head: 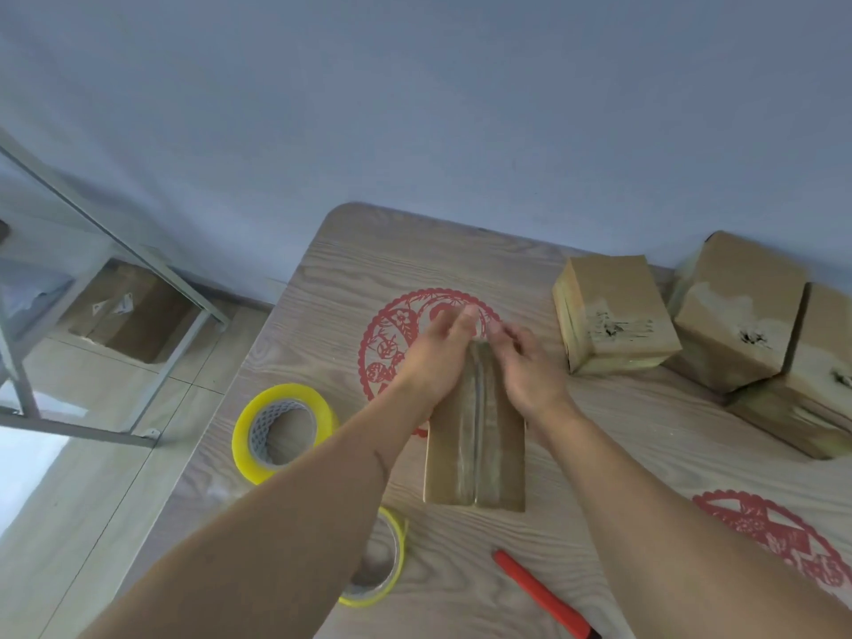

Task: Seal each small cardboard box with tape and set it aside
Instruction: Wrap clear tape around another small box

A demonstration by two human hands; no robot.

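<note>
A small cardboard box (pixel 475 449) lies in the middle of the table with clear tape running along its top seam. My left hand (pixel 438 352) rests on the far left part of the box, fingers stretched past its far edge. My right hand (pixel 530 366) lies on the far right part, fingers curved down over the far edge. Both hands press the top; the box's far end is hidden under them. A large yellow tape roll (pixel 281 431) lies left of the box. A smaller roll (pixel 382 560) sits near the front, partly under my left forearm.
A red-handled cutter (pixel 544 592) lies at the front of the wooden table (pixel 350 269). Several cardboard boxes (pixel 613 311) stand at the right back. Red paper-cut decals (pixel 392 334) mark the tabletop. A metal rack (pixel 115 251) with a carton stands on the floor to the left.
</note>
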